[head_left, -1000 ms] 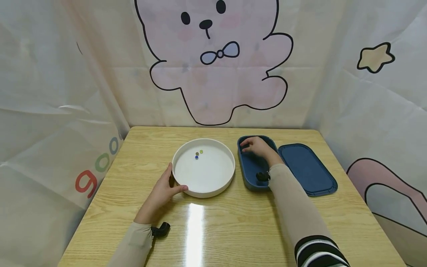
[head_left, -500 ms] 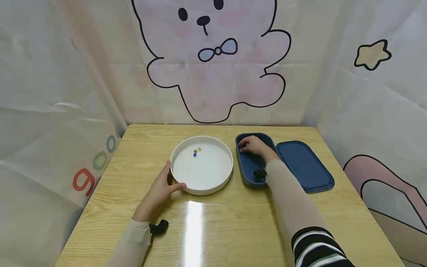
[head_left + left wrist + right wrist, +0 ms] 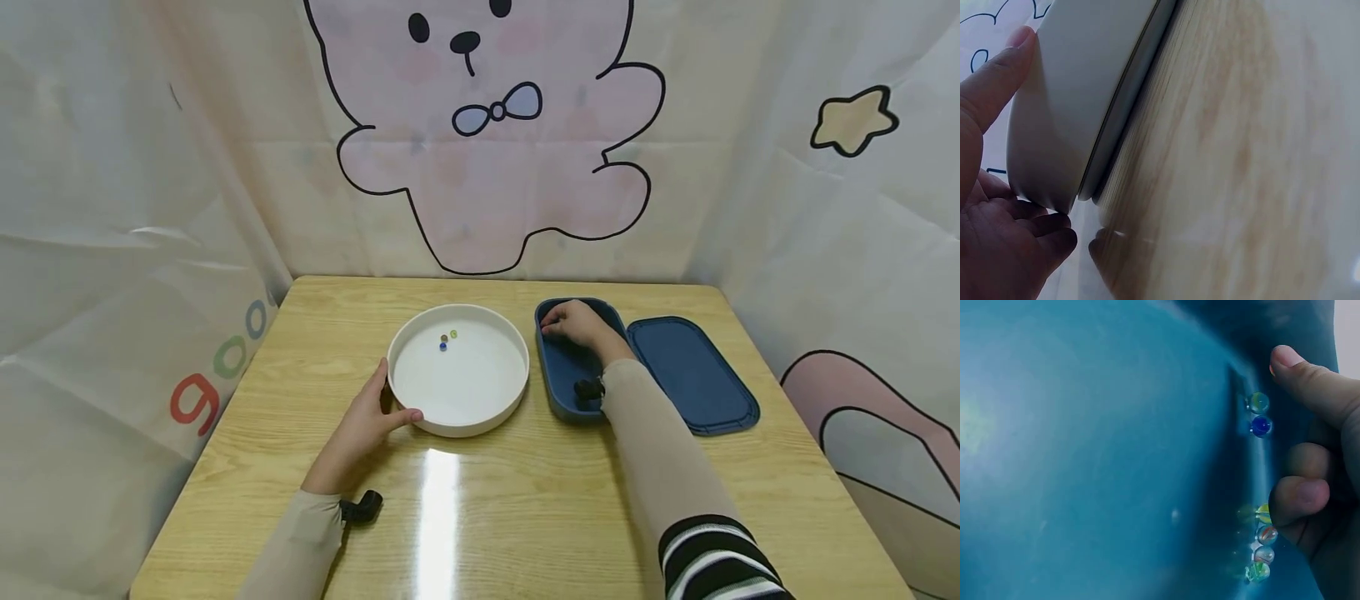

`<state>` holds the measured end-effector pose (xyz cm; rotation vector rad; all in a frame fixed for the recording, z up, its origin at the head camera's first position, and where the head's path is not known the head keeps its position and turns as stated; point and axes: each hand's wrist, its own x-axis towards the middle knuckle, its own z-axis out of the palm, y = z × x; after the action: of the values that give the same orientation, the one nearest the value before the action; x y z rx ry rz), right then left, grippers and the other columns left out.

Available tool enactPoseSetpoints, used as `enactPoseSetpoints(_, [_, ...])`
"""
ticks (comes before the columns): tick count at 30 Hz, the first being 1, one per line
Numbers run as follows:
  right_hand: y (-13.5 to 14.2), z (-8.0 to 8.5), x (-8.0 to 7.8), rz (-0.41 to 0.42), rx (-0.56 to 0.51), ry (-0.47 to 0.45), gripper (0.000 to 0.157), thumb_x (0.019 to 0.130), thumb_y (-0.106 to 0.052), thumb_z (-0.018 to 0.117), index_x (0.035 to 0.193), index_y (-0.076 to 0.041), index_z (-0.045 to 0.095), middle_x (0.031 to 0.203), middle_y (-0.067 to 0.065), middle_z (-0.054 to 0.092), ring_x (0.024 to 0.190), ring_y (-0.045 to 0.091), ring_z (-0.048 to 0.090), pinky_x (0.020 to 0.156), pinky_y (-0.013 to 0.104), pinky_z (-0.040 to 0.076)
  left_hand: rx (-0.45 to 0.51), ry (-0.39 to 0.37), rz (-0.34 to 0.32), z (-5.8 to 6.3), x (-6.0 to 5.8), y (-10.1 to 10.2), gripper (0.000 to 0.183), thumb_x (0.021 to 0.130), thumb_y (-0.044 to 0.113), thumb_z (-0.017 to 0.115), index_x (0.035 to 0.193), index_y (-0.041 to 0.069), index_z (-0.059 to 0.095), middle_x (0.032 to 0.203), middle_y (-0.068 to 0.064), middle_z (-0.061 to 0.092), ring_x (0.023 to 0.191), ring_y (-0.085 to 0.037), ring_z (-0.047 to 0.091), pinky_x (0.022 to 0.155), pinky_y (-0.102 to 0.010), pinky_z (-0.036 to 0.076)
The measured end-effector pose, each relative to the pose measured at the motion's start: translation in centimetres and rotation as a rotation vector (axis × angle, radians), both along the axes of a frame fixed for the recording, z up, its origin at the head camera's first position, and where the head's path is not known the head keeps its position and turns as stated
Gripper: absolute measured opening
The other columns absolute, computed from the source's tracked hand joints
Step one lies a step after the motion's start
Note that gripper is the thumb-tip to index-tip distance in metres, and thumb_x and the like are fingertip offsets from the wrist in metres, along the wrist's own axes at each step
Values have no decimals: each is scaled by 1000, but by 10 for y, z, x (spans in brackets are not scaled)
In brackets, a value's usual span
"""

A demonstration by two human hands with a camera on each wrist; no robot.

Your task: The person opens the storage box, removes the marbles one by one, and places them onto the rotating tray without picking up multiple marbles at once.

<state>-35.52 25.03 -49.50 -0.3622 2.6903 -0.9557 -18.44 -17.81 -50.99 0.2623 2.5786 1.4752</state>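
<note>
My left hand [image 3: 362,435] grips the near left side of a round white dish [image 3: 480,375], thumb at the rim and the other fingers low on its wall, as the left wrist view shows. Three small marbles lie in the dish, a blue marble [image 3: 443,347] among them. My right hand [image 3: 581,326] reaches into a blue rectangular box [image 3: 558,387]. In the right wrist view several marbles line its wall, including a dark blue marble [image 3: 1261,426] and an orange-streaked marble [image 3: 1267,535]. The lower fingers are curled beside them; I cannot tell whether the thumb and index finger pinch a marble.
A blue lid [image 3: 693,375] lies flat against the box's right side. Everything stands on a light wooden table [image 3: 510,508], with printed cloth [image 3: 480,192] hanging behind and at both sides.
The right hand's fingers, spread a second ago over the box's left wall, have drawn together and dipped lower inside. My left hand keeps its hold on the dish; the view has shifted slightly.
</note>
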Motion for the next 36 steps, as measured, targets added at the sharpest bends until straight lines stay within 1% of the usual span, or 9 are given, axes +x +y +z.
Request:
enactPoseSetpoints(5, [-1, 7, 0, -32, -10, 18, 19, 97, -28, 73, 107, -12, 79, 106, 6, 75, 99, 24, 64, 90, 42, 53, 7, -8, 1, 0, -1, 0, 127, 79, 48, 86, 166, 11, 3, 172, -9, 7, 159, -31, 6, 127, -56, 13])
enactPoseSetpoints(8, [-3, 10, 2, -51, -49, 28, 22, 98, -30, 72, 109, -12, 77, 111, 8, 73, 102, 25, 63, 92, 44, 52, 11, -2, 1, 1, -1, 0, 127, 78, 49, 86, 166, 11, 3, 172, -9, 8, 159, -31, 6, 127, -56, 12])
enactPoseSetpoints(12, [-5, 17, 5, -76, -93, 35, 24, 99, -33, 71, 112, -13, 76, 111, 9, 71, 100, 26, 62, 89, 43, 52, 4, -2, -4, 2, -1, 0, 129, 78, 51, 86, 166, 10, 2, 172, -10, 7, 159, -31, 6, 127, -56, 12])
enactPoseSetpoints(15, [-6, 24, 8, -90, -103, 54, 25, 100, -33, 70, 114, -13, 75, 104, 9, 69, 95, 26, 60, 84, 41, 51, 12, 1, -8, 2, -1, 1, 129, 78, 51, 86, 166, 11, 2, 172, -8, 6, 159, -30, 5, 127, -55, 12])
enactPoseSetpoints(20, [-5, 36, 13, -105, -117, 82, 26, 100, -33, 69, 117, -13, 74, 87, 6, 61, 85, 25, 54, 79, 38, 47, 19, -2, -7, 2, -1, 1, 128, 78, 48, 87, 166, 11, 1, 173, -7, 6, 159, -29, 4, 127, -54, 11])
enactPoseSetpoints(25, [-9, 46, 15, -74, -159, 136, 24, 99, -31, 70, 116, -14, 74, 71, 3, 47, 66, 22, 44, 65, 35, 41, 14, -6, -6, 2, 0, 1, 127, 79, 48, 86, 166, 14, 0, 173, -7, 5, 159, -29, 4, 127, -55, 11])
enactPoseSetpoints(29, [-16, 56, 16, -52, -191, 151, 24, 99, -33, 71, 116, -17, 75, 64, 0, 40, 57, 19, 36, 55, 34, 35, 21, -1, -9, 3, 0, 1, 126, 80, 48, 86, 166, 15, 0, 173, -5, 6, 159, -27, 5, 128, -53, 11])
enactPoseSetpoints(34, [-29, 67, 16, -11, -228, 152, 23, 99, -31, 71, 116, -16, 76, 62, 0, 38, 52, 17, 34, 53, 33, 35, 21, -3, -6, 4, 0, 1, 126, 80, 46, 86, 166, 11, 1, 173, -6, 6, 159, -27, 5, 128, -52, 12])
enactPoseSetpoints(36, [-36, 70, 15, 10, -238, 146, 23, 99, -30, 71, 115, -15, 75, 63, -1, 37, 53, 16, 33, 54, 32, 35, 23, -11, -3, 5, 0, 2, 126, 80, 46, 86, 166, 10, 1, 173, -7, 6, 159, -28, 5, 128, -52, 13])
